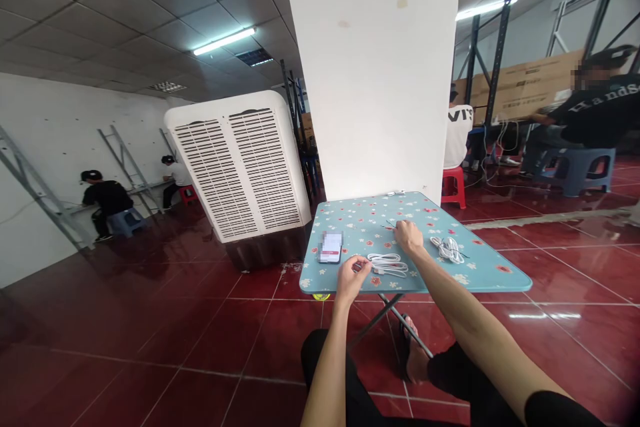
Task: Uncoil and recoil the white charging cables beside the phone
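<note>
A white coiled cable (387, 265) lies near the front edge of the blue flowered table (355, 213). My left hand (354, 275) is closed at the left end of this coil, thumb and fingertips pinched on it. Farther back on the table, my right hand (409, 236) is closed, its knuckles up. A thin dark twist tie (389, 225) sticks out to the left from its fingers. Right of my right forearm rests a second white cable (447, 249), bundled, with a dark tie end poking out.
A phone (331, 247) lies at the table's left. Behind the table stands a white pillar (373, 80), with a large air cooler (243, 173) to the left. Several people sit on stools farther off, one person (595, 100) at the right by metal racks and cartons.
</note>
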A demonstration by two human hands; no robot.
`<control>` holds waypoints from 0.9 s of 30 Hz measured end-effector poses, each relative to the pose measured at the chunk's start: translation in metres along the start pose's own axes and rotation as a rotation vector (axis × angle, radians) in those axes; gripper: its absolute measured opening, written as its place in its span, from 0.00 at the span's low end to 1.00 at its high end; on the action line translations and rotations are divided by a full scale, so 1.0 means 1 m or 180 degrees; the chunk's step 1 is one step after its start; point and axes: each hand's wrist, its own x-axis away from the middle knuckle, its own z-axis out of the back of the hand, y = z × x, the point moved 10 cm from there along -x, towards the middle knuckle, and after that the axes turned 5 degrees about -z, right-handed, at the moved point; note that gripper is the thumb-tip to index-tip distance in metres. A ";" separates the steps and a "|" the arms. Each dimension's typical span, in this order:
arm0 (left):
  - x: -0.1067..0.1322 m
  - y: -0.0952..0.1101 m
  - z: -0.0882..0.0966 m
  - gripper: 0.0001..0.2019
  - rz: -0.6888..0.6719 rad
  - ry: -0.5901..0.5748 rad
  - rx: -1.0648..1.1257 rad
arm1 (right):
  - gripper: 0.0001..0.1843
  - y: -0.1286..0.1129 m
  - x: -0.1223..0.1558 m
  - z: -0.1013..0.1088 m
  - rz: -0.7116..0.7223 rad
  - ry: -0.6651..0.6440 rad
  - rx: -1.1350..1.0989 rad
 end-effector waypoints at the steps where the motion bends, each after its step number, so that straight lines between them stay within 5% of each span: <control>1: 0.000 0.000 0.000 0.13 0.0009 0.0002 0.0017 | 0.18 -0.001 -0.001 0.000 0.0014 0.0007 0.0050; 5: 0.000 0.000 0.000 0.13 0.0012 0.0023 0.0050 | 0.16 -0.012 0.002 0.015 0.0283 0.0230 0.0088; 8: -0.001 -0.001 0.001 0.13 -0.0012 0.0039 0.0034 | 0.19 -0.020 0.020 0.025 0.0610 0.0059 -0.0567; 10: -0.002 -0.004 0.001 0.13 -0.0010 0.0054 0.0069 | 0.24 -0.026 0.046 0.032 0.1022 -0.0139 -0.1057; 13: -0.004 -0.004 0.002 0.14 -0.0073 0.0074 0.0115 | 0.31 -0.027 0.106 0.049 0.1636 0.0195 -0.0925; 19: -0.006 -0.004 0.002 0.15 -0.0080 0.0073 0.0074 | 0.33 -0.026 0.192 0.026 0.1964 0.0251 0.0175; 27: -0.006 -0.006 0.000 0.14 -0.0031 0.0028 -0.0103 | 0.30 -0.047 0.152 0.003 0.1831 -0.0240 0.0562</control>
